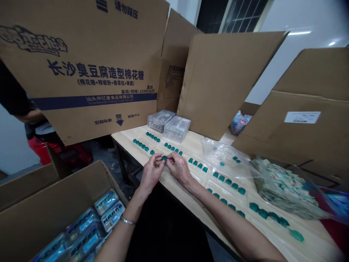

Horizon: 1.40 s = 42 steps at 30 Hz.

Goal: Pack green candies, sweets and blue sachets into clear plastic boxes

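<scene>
Pale walls and a dark, gridded window [244, 16] back the room, largely blocked by upright cardboard. From the left, a co-worker's arm [31, 115] shows beside a large printed carton [103, 47]. Below it, an open carton [79, 189] holds clear packs with blue inside [83, 223]. Next comes the pale wooden surface [127, 140], with two clear plastic boxes [177, 129] side by side at its back, just in front of a plain cardboard panel [226, 80]. Rows of green pieces [220, 178] run across the surface toward the right, past a thin clear bag [215, 151] with a few more inside, to a bulging bag of small packets [289, 182].

Both hands meet over the surface's near edge, fingers nearly closed, the left hand [151, 174] and right hand [180, 169] pinching one small green piece [164, 158] between their fingertips. Left forearm, with a metal bracelet [127, 220], rises steeply; right forearm slants in from the lower right, covering part of the nearest row.
</scene>
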Available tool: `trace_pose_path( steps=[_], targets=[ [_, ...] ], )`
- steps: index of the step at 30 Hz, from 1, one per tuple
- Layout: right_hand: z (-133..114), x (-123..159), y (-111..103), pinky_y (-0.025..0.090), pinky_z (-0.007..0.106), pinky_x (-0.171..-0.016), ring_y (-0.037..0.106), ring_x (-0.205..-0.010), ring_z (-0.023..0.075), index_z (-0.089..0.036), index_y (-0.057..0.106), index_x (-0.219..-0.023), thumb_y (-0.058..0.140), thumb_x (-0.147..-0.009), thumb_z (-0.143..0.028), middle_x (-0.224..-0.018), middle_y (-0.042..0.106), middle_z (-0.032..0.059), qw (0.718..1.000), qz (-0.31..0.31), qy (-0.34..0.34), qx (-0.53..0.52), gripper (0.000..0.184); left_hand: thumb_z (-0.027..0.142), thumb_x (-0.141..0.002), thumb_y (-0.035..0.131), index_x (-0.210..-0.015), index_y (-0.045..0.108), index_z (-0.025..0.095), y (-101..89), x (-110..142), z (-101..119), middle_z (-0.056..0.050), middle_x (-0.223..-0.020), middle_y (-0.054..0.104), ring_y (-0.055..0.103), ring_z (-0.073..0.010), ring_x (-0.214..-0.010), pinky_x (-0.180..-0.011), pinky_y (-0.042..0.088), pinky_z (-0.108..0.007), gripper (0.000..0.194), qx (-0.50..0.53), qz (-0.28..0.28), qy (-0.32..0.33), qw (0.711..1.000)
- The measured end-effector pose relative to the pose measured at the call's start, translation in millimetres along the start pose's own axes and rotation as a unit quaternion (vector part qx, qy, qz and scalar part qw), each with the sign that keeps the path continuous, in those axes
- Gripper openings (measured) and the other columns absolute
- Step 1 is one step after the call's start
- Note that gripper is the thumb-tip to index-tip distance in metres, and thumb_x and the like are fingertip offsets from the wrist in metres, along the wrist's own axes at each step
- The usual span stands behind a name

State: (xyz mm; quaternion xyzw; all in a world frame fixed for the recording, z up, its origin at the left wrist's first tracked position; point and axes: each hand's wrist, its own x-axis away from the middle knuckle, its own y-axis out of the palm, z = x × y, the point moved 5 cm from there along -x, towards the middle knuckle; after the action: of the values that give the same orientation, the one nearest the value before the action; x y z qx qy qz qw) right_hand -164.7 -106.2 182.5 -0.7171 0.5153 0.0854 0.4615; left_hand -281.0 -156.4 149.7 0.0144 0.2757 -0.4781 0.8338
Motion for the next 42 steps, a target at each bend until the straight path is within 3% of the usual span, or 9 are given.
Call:
trace_pose_path(
  steps=[6,9,13,19,21,24,28,34,42],
  targets=[
    [-8.6,12.2,-1.4,0.046,0.023,-0.063,0.061,-0.061,0.0134,-0.018,0.065,-0.078,0.053,-0.087,-0.023,-0.067,0.065,0.0021,0.995,-0.094,0.025,0.011,0.015,0.015,-0.077,0.053,-0.095,0.066,0.017,-19.1,-9.3,-29.8,-0.005,-0.09,0.071,0.066,-0.0152,-0.07,-0.073,0.052,-0.029,0.023,0.049,0.048,-0.085,0.994],
    [-9.0,10.6,1.2,0.048,0.026,-0.07,0.064,-0.075,0.0165,-0.02,0.068,-0.084,0.052,-0.089,-0.03,-0.079,0.068,0.0051,0.988,-0.148,0.004,0.039,0.019,0.019,-0.074,0.057,-0.093,0.068,0.016,-16.6,-9.4,-40.0,-0.006,-0.091,0.071,0.067,-0.0155,-0.068,-0.069,0.054,-0.028,0.022,0.132,-0.013,-0.129,0.983],
    [-3.5,-2.4,6.7,0.049,0.029,-0.081,0.063,-0.092,0.0174,-0.02,0.067,-0.104,0.057,-0.086,-0.026,-0.101,0.067,0.0077,0.988,-0.139,-0.017,-0.066,0.021,0.028,-0.068,0.067,-0.087,0.065,0.014,-6.1,-2.2,-41.9,-0.005,-0.082,0.071,0.067,-0.0163,-0.068,-0.068,0.054,-0.03,0.024,0.223,-0.06,-0.166,0.959],
    [17.5,-5.7,22.7,0.053,0.026,-0.064,0.065,-0.069,0.0152,-0.019,0.071,-0.09,0.063,-0.08,-0.033,-0.085,0.069,0.004,0.956,-0.173,0.096,-0.218,0.019,0.035,-0.068,0.071,-0.086,0.056,0.015,-3.0,5.8,-49.5,-0.002,-0.073,0.067,0.064,-0.0142,-0.061,-0.063,0.052,-0.028,0.03,0.251,-0.054,-0.187,0.948],
    [25.2,-10.5,22.2,0.053,0.027,-0.064,0.066,-0.069,0.0155,-0.019,0.071,-0.09,0.063,-0.08,-0.031,-0.085,0.07,0.0044,0.961,-0.152,0.106,-0.206,0.018,0.035,-0.072,0.068,-0.086,0.057,0.016,-9.0,5.9,-54.4,-0.002,-0.076,0.066,0.063,-0.014,-0.06,-0.061,0.051,-0.029,0.026,0.191,-0.022,-0.16,0.968],
    [35.8,-29.0,22.2,0.051,0.029,-0.074,0.066,-0.079,0.0178,-0.02,0.071,-0.089,0.062,-0.081,-0.026,-0.09,0.071,0.0054,0.988,-0.11,0.047,-0.102,0.013,0.029,-0.082,0.058,-0.084,0.064,0.019,-14.9,5.5,-51.9,-0.004,-0.081,0.066,0.062,-0.0175,-0.074,-0.072,0.05,-0.034,0.012,0.001,-0.005,-0.022,1.0],
    [53.1,-56.1,45.9,0.049,0.028,-0.078,0.066,-0.082,0.0176,-0.019,0.072,-0.085,0.059,-0.083,-0.02,-0.086,0.071,0.0056,0.989,-0.144,-0.042,0.013,0.013,0.021,-0.087,0.05,-0.089,0.067,0.019,-3.3,10.0,-48.9,-0.008,-0.092,0.068,0.059,-0.0213,-0.093,-0.089,0.045,-0.041,0.017,-0.14,-0.073,0.135,0.978],
    [67.2,-67.9,83.3,0.048,0.024,-0.074,0.065,-0.08,0.0161,-0.017,0.072,-0.083,0.057,-0.085,-0.02,-0.084,0.07,0.0063,0.961,-0.236,-0.128,0.062,0.015,0.018,-0.09,0.044,-0.089,0.065,0.019,1.6,9.0,-53.9,-0.006,-0.093,0.068,0.06,-0.0184,-0.093,-0.104,0.031,-0.048,0.021,-0.194,-0.102,0.152,0.964],
    [71.3,-71.0,94.8,0.048,0.023,-0.073,0.064,-0.081,0.0144,-0.018,0.071,-0.082,0.055,-0.086,-0.02,-0.089,0.068,0.0067,0.946,-0.277,-0.158,0.049,0.017,0.019,-0.091,0.043,-0.091,0.064,0.02,0.0,8.5,-58.6,-0.006,-0.095,0.068,0.061,-0.0178,-0.098,-0.107,0.026,-0.047,0.021,-0.196,-0.105,0.135,0.966]
  ],
)
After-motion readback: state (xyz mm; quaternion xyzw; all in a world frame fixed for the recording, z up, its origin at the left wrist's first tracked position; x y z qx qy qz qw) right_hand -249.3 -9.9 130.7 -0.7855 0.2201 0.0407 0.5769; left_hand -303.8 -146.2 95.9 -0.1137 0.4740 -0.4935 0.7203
